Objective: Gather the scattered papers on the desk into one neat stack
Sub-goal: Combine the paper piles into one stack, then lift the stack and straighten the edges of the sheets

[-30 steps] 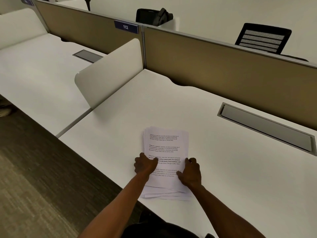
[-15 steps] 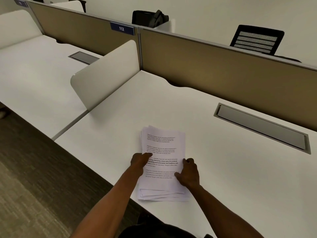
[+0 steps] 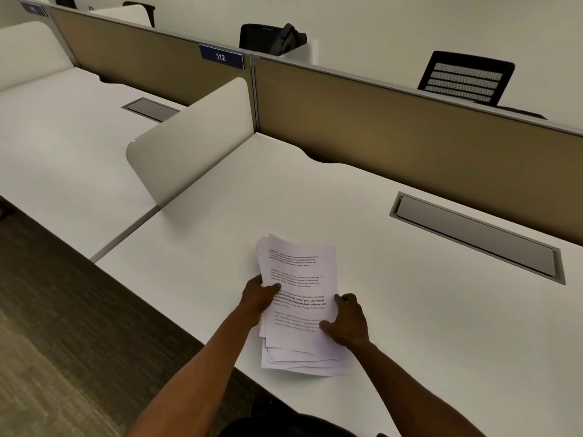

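White printed sheets are seen collected into a single pile of papers (image 3: 299, 298) lying near the front edge of the pale surface (image 3: 410, 310), with no stray sheet visible anywhere else on it. The pile is not yet square: at its near end several lower sheets are fanned out and skewed, and at the far left corner a few edges are stepped. The pile is flanked by both hands. The left hand (image 3: 259, 297) is closed on the left long edge, with the thumb laid over the top sheet and the fingers seemingly tucked beneath. The right hand (image 3: 346, 323) is pressed against the right long edge, thumb on the top sheet; whether its fingers are under the pile cannot be told. The hands are thus held apart, one on each side, with the papers clamped between them. The gathering step is judged to be finished and the squaring step to be in hand. For the next move, the long edges would need to be pushed inward evenly, and the fanned near ends then brought flush, perhaps by the pile being stood on its short edge and tapped on the surface. A loose grip could allow the lower sheets to slide further out. A recessed grey cable tray (image 3: 476, 236) is set well apart to the right.
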A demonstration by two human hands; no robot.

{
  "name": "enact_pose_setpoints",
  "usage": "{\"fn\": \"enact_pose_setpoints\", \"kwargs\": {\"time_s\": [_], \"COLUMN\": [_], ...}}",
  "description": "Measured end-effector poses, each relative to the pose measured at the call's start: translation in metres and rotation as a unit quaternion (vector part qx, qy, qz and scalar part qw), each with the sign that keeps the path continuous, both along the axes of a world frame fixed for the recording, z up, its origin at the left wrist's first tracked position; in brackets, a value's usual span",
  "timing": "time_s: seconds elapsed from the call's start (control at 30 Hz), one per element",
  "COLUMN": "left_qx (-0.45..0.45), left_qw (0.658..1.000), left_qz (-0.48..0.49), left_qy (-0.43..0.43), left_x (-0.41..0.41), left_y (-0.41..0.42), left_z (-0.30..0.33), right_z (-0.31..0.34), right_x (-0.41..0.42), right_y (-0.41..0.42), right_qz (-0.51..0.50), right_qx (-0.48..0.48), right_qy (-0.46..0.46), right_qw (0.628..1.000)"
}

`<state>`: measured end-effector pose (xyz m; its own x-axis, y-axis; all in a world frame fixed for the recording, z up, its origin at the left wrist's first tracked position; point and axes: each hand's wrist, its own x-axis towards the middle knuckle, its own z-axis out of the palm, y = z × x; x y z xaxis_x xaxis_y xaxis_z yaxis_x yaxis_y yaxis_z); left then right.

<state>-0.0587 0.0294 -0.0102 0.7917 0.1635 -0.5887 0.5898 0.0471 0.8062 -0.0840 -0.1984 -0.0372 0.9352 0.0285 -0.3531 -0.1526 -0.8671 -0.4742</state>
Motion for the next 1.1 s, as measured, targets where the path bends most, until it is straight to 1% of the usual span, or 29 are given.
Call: {"fn": "enact_pose_setpoints", "kwargs": {"time_s": [0.07,0.13,0.2,0.27,0.33,0.37,0.4,0.5,0.57,0.63,0.7,0.73,0.83,0.97,1.03,1.1], "left_qx": [-0.005,-0.020,-0.040,-0.079,-0.121,-0.142,-0.164,-0.218,-0.232,-0.236,-0.213,-0.196,-0.149,-0.103,-0.090,-0.072], "left_qw": [0.999,0.996,0.994,0.990,0.985,0.982,0.977,0.963,0.957,0.951,0.952,0.954,0.955,0.953,0.951,0.947], "left_qz": [-0.023,-0.047,-0.064,-0.076,-0.089,-0.096,-0.105,-0.139,-0.159,-0.181,-0.201,-0.209,-0.231,-0.246,-0.244,-0.244], "left_qy": [-0.043,-0.071,-0.082,-0.087,-0.085,-0.083,-0.080,-0.075,-0.075,-0.080,-0.089,-0.093,-0.108,-0.144,-0.166,-0.196], "left_x": [-0.002,-0.004,-0.006,-0.007,-0.007,-0.008,-0.008,-0.008,-0.007,-0.005,-0.002,0.000,0.006,0.012,0.013,0.015], "left_y": [-0.001,-0.003,-0.004,-0.006,-0.008,-0.009,-0.010,-0.014,-0.016,-0.018,-0.020,-0.022,-0.035,-0.060,-0.074,-0.087], "left_z": [0.004,0.011,0.019,0.028,0.036,0.038,0.040,0.041,0.042,0.043,0.045,0.046,0.051,0.060,0.066,0.072], "right_z": [0.003,0.008,0.013,0.017,0.023,0.027,0.029,0.035,0.041,0.046,0.052,0.056,0.070,0.090,0.097,0.105], "right_x": [0.002,0.003,0.006,0.011,0.014,0.015,0.015,0.014,0.013,0.012,0.013,0.014,0.018,0.018,0.014,0.009], "right_y": [-0.005,-0.013,-0.024,-0.035,-0.042,-0.045,-0.046,-0.052,-0.057,-0.066,-0.078,-0.084,-0.103,-0.113,-0.117,-0.122], "right_qz": [-0.031,-0.103,-0.182,-0.247,-0.286,-0.291,-0.287,-0.251,-0.220,-0.203,-0.201,-0.201,-0.226,-0.271,-0.285,-0.291], "right_qx": [0.049,0.114,0.178,0.278,0.380,0.413,0.433,0.481,0.515,0.549,0.586,0.588,0.560,0.518,0.516,0.526], "right_qy": [0.003,0.000,0.014,0.051,0.092,0.111,0.129,0.184,0.207,0.208,0.189,0.169,0.096,-0.007,-0.060,-0.111], "right_qw": [0.998,0.988,0.967,0.927,0.875,0.856,0.845,0.820,0.803,0.783,0.762,0.765,0.791,0.811,0.805,0.791]}}
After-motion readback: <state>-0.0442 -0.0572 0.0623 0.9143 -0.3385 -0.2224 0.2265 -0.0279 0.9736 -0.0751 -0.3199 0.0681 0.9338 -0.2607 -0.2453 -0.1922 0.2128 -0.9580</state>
